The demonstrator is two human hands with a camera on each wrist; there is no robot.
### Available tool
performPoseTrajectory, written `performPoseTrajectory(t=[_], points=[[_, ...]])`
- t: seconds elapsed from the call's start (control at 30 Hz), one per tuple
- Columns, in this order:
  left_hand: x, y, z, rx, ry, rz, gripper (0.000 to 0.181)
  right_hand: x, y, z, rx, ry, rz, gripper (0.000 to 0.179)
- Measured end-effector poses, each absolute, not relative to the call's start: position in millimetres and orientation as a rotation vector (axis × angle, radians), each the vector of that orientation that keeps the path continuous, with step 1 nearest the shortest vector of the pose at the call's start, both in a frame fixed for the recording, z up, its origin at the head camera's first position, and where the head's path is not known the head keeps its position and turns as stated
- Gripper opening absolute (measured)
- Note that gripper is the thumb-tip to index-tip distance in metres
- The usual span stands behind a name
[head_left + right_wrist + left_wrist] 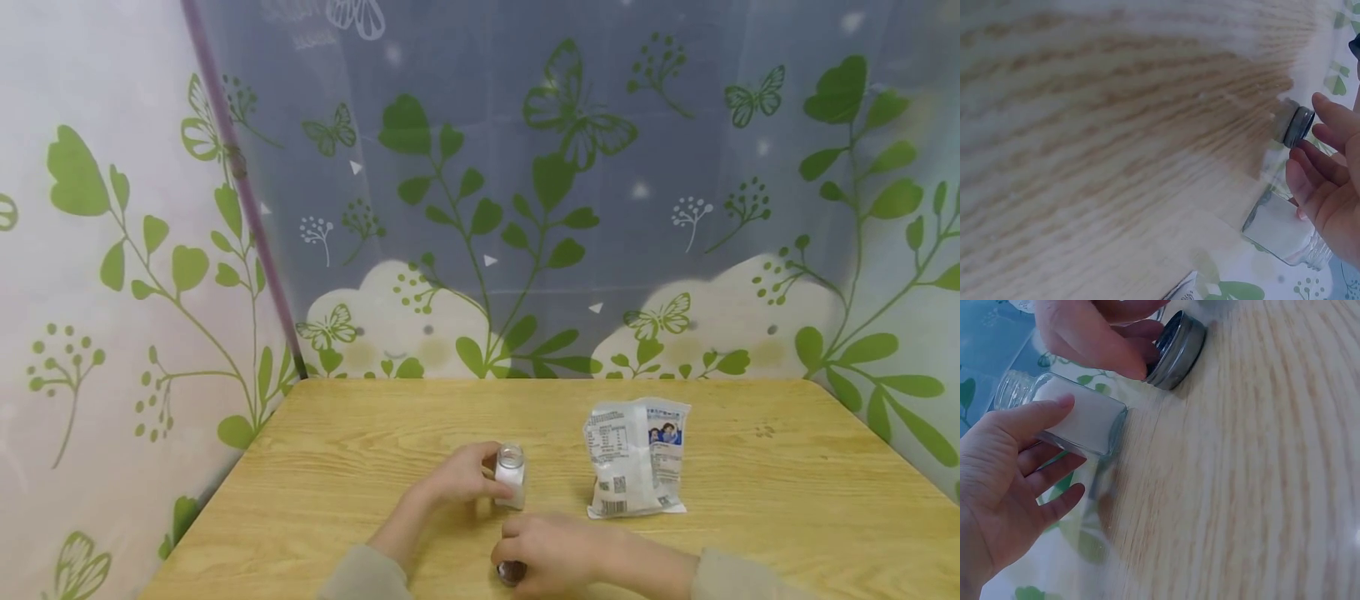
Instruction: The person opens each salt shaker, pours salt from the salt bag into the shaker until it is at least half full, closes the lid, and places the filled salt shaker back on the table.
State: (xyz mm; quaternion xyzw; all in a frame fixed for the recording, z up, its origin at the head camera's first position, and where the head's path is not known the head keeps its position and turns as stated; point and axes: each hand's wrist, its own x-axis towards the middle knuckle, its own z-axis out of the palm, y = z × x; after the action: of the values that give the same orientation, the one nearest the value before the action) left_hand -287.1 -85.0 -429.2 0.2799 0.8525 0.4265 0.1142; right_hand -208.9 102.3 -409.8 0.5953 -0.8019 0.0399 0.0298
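Observation:
In the head view my left hand [467, 473] holds a small glass jar [511, 487] by its side, thumb across the front. The jar stands upright, its threaded mouth uncovered, and white contents [1082, 412] fill most of it in the left wrist view. Nearer to me, my right hand [553, 546] pinches the rim of a dark metal lid [1186, 353] between thumb and fingers. Hollow side up, the lid is right at the tabletop. The right wrist view shows the lid [1298, 127] between the thumb and fingertips, with the jar [1279, 228] beyond.
A white printed packet [622, 458] stands to the right of the jar on the wood-grain table [772, 475]. Behind the table hangs a curtain [450, 208] with green leaves and butterflies, and a purple pole [247, 183] rises at the left back corner.

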Motion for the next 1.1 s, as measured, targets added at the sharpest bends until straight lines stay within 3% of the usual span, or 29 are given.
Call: performPoseTrajectory(t=[0.37, 0.8, 1.1], points=[[-286, -87, -428, 0.821, 2.504, 1.247, 0.04, -208, 104, -414, 1.845, -2.444, 0.163, 0.017], [-287, -85, -428, 0.811, 2.538, 1.216, 0.036, -212, 113, -412, 1.818, -2.375, 0.021, 0.022], [-287, -84, -428, 0.804, 2.545, 1.208, 0.037, -213, 125, -413, 1.856, -2.338, 0.214, 0.022]])
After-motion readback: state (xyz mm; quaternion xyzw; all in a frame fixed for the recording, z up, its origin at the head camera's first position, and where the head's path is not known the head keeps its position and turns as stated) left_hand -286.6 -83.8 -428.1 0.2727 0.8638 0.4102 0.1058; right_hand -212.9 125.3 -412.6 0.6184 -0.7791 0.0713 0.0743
